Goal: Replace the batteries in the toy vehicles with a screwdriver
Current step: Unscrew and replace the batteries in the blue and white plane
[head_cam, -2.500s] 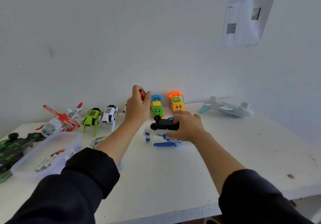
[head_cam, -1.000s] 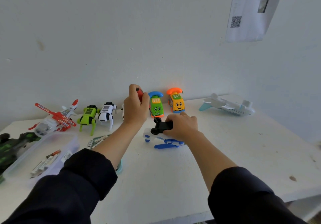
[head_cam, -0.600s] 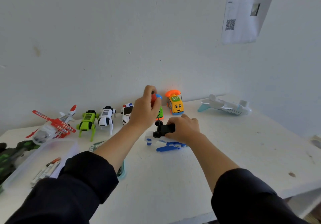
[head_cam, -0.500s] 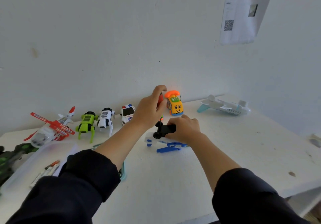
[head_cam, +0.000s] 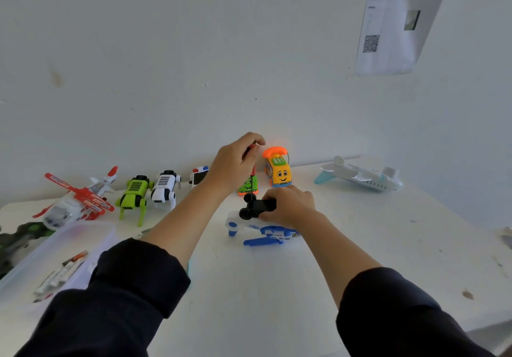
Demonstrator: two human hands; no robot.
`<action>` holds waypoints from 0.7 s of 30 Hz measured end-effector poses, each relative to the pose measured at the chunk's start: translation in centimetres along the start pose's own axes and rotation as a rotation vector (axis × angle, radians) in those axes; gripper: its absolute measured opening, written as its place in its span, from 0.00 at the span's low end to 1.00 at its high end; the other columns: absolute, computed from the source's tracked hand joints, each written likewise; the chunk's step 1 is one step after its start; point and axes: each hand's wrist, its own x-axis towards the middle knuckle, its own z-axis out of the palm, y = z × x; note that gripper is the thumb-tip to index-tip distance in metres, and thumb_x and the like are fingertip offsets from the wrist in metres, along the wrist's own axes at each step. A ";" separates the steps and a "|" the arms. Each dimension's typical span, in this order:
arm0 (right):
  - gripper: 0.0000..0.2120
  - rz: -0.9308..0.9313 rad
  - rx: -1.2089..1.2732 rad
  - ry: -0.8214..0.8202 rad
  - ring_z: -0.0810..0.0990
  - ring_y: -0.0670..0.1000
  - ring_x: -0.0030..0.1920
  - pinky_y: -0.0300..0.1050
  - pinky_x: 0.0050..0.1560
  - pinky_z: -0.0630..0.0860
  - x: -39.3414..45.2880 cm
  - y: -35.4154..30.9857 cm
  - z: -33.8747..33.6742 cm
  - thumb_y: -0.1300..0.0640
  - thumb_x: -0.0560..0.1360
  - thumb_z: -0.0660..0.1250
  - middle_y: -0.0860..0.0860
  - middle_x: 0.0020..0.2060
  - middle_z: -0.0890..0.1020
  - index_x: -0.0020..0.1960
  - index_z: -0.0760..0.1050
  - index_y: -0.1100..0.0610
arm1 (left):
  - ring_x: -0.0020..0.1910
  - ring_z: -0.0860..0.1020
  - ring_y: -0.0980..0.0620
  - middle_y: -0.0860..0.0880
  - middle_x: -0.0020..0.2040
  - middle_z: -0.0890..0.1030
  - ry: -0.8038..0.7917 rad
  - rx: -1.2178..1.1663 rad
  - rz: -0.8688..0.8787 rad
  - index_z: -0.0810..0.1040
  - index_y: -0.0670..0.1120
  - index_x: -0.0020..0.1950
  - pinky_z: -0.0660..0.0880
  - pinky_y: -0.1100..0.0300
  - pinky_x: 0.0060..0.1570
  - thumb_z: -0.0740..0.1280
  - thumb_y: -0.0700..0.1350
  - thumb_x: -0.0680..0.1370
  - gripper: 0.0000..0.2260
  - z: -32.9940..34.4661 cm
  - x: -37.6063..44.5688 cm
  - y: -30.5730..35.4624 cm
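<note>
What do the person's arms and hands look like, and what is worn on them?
Both arms wear dark, near-black long sleeves, pushed up so the forearms are bare. The left hand and the right hand are bare too: no gloves, rings, watch or markings show.

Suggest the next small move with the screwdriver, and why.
Probably keep turning it. The left hand grips the screwdriver upright, its shaft reaching down to the upturned blue-and-white toy, which the right hand steadies on the table. No screw or battery cover shows removed.
</note>
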 end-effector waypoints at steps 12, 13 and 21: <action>0.08 -0.031 -0.012 -0.013 0.68 0.50 0.47 0.50 0.53 0.65 0.3 0.4 -0.2 0.45 0.75 0.63 0.47 0.42 0.75 0.51 0.75 0.46 | 0.36 0.71 0.46 0.47 0.37 0.71 0.194 0.426 -0.234 0.69 0.43 0.39 0.67 0.55 0.37 0.53 0.51 0.82 0.16 0.7 0.3 1.5; 0.08 -0.033 -0.013 -0.015 0.68 0.50 0.47 0.50 0.53 0.65 0.3 0.4 -0.2 0.45 0.75 0.63 0.47 0.42 0.75 0.51 0.75 0.46 | 0.36 0.73 0.47 0.46 0.37 0.73 0.188 0.281 -0.219 0.72 0.41 0.39 0.71 0.53 0.38 0.54 0.49 0.81 0.16 0.7 0.4 1.3; 0.10 -0.037 -0.016 -0.010 0.71 0.51 0.49 0.50 0.53 0.65 0.0 0.3 -0.2 0.44 0.75 0.63 0.48 0.44 0.75 0.53 0.75 0.47 | 0.38 0.78 0.44 0.54 0.32 0.72 0.083 0.312 -0.123 0.76 0.45 0.56 0.75 0.50 0.44 0.56 0.48 0.82 0.11 0.2 0.0 1.3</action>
